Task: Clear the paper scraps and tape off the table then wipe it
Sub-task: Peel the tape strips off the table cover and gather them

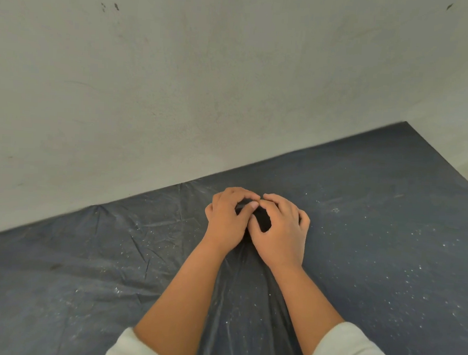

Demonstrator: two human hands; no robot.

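left hand (226, 221), right hand (280, 234) — gripping dark sheet (359, 238)

Table cover (359, 238): dark slate-grey sheet, creased, peppered with tiny white specks. Wall (178, 79): pale grey-white, faint smudges, a few small dark marks near top. Sleeves (354, 349): off-white. Small object (260, 219) between the hands: black, otherwise indistinct.

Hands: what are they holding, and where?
Both the left hand and the right hand curl round a small dark thing, one at each side. What it is cannot be told.
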